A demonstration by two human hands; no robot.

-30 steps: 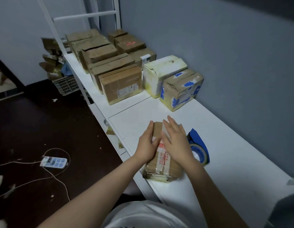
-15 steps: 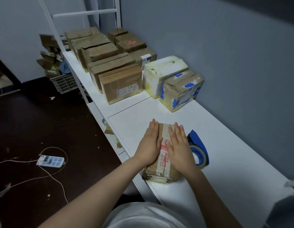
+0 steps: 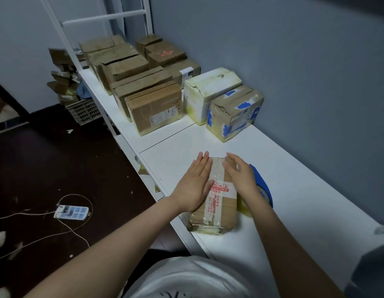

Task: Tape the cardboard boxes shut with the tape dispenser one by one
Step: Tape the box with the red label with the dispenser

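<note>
A small brown cardboard box (image 3: 217, 207) with red print and a clear tape strip along its top lies near the front edge of the white table (image 3: 305, 190). My left hand (image 3: 196, 183) lies flat on the left half of its top, fingers straight. My right hand (image 3: 240, 176) rests on the right half, fingers loosely extended toward the far end. The blue tape dispenser (image 3: 262, 188) lies on the table just right of the box, partly hidden behind my right hand.
Several brown boxes (image 3: 154, 108) fill the far left of the table, with a white-yellow box (image 3: 208, 93) and a blue-taped box (image 3: 234, 115) by the grey wall. A power strip (image 3: 71, 212) with cables lies on the dark floor, left. A crate (image 3: 83, 110) stands beyond.
Both hands have slid forward along the box top and spread apart, uncovering the taped centre seam. The box and dispenser have stayed in place.
</note>
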